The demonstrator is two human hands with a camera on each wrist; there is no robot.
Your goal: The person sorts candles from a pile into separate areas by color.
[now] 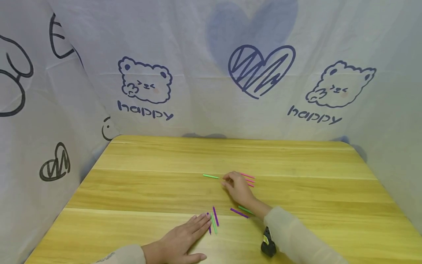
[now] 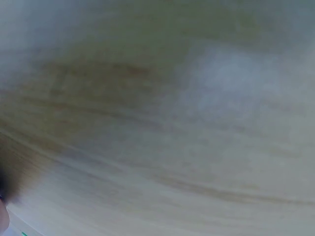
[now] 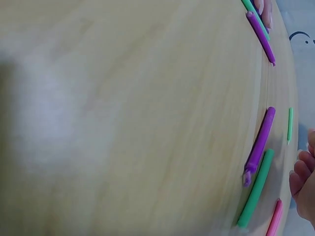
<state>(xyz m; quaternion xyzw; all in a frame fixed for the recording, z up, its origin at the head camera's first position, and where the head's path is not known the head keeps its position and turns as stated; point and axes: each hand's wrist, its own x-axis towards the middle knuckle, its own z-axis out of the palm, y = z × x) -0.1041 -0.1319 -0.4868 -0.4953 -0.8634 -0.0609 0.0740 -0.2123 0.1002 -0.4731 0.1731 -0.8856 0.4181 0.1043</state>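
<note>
My left hand lies flat on the wooden table, its fingertips reaching a purple candle and partly covering it. Close beside are a light green candle and another purple candle. Farther back, my right hand has bent fingers near the right end of a light green candle. I see nothing held in it; in the right wrist view that light green candle lies apart from the fingers. Three pink candles lie just right of this hand, partly hidden by it.
Under my right forearm lie a purple candle and a darker green candle. A black device sits at the right wrist. The table ends at a white printed cloth. The left wrist view is mostly blurred tabletop.
</note>
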